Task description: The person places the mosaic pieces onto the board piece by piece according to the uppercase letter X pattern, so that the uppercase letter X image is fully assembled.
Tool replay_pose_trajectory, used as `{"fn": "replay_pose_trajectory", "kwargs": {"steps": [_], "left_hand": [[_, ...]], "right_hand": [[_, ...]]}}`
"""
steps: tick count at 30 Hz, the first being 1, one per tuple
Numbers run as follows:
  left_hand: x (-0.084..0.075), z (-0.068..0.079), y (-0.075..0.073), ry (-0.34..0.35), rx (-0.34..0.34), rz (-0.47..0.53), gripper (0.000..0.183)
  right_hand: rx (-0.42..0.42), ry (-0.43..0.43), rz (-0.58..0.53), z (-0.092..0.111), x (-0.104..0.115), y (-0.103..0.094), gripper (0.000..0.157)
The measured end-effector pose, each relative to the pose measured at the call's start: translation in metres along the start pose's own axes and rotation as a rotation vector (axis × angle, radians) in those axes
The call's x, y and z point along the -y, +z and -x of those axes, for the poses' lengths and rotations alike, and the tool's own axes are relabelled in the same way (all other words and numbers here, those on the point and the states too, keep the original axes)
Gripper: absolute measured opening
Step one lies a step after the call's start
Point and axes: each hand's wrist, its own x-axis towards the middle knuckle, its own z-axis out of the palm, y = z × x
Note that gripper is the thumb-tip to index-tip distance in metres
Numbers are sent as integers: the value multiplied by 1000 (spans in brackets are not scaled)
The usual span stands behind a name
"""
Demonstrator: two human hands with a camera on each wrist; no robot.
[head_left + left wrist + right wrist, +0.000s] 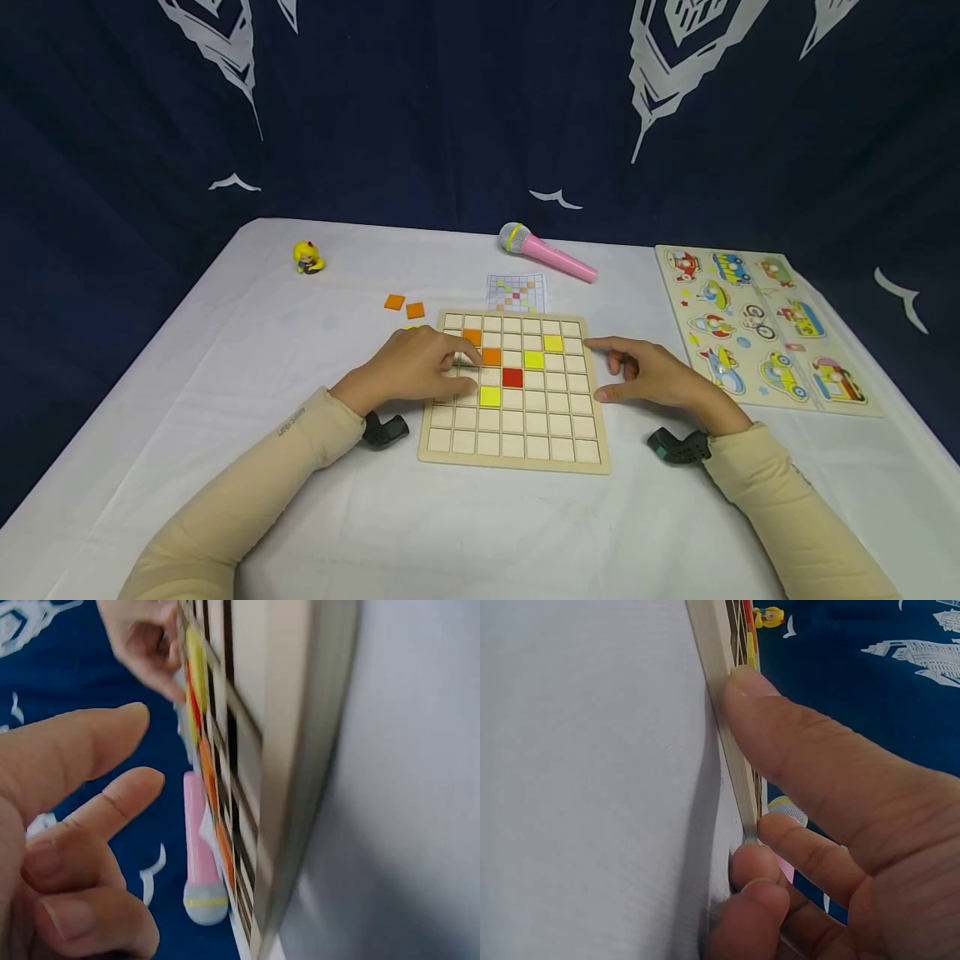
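A wooden grid board point(517, 463) lies on the table with colored square tiles in some cells: orange point(491, 357), yellow point(490, 397) and one red tile point(512, 378). Over the board's left part hovers my left hand point(420, 364), thumb and forefinger spread apart. Nothing sits between those fingers in the left wrist view. My right hand point(651, 375) is at the board's right side, where the thumb point(754, 712) and forefinger touch the wooden edge point(742, 787). Its other fingers are bent inward.
Two loose orange tiles point(415, 311) lie beyond the left hand, which partly hides a yellow tile point(413, 327). Behind the board are a printed pattern card point(517, 292) and a pink microphone point(558, 258). A vehicle puzzle board point(750, 333) lies right, a small yellow-haired figurine point(307, 257) far left.
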Motion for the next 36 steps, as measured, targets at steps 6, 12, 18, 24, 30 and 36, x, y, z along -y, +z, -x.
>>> {"fn": "replay_pose_trajectory", "kwargs": {"steps": [6, 12, 18, 24, 30, 36], "left_hand": [[22, 3, -17, -50, -70, 192, 36], [51, 5, -26, -77, -177, 382, 35], [78, 5, -30, -154, -249, 462, 38], [102, 2, -35, -274, -236, 516, 46], [115, -1, -39, -381, -224, 484, 49], [126, -4, -38, -432, -236, 462, 53]], "right_hand": [[-1, -1, 13, 0, 1, 0, 73], [-2, 2, 12, 1, 0, 0, 73], [-2, -1, -4, 1, -2, 0, 73], [-1, -1, -13, 2, -5, 1, 72], [-2, 6, -14, 1, -4, 2, 72], [-3, 9, -10, 0, -2, 1, 73]]}}
